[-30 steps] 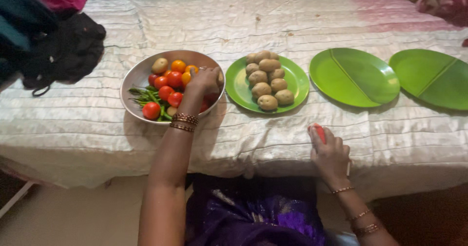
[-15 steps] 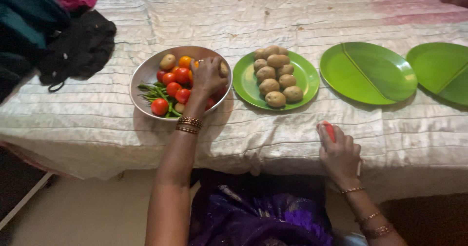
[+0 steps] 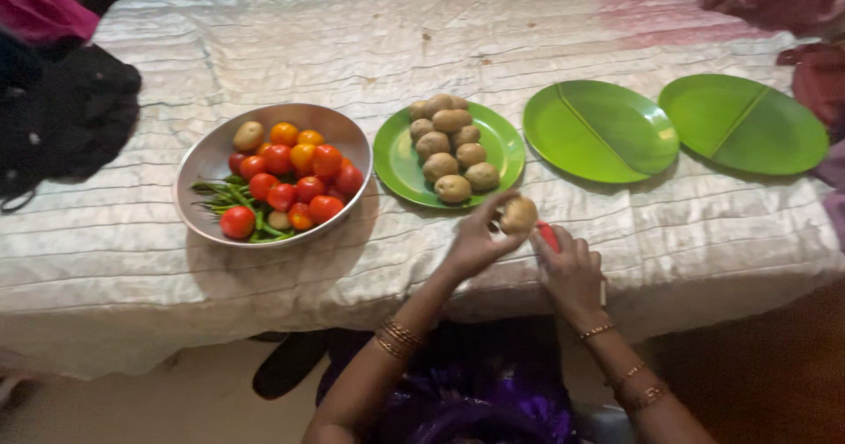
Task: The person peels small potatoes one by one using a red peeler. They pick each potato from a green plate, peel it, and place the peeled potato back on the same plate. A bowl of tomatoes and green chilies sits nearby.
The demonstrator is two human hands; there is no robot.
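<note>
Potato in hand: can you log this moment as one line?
left hand: holds potato | right hand: grips red-handled tool | potato plate: behind

I see a bed under a shiny pale quilted cover; dark clothes heaped at its left edge; dim floor below; soft light overhead.

Near edge: our left hand and right hand crowd it, potato between.
Ahead: we see the potato plate blocking.
Left: steel bowl fills that side.
Right: two green plates, open cloth in front.
Far: bare cloth, free passage.
</note>
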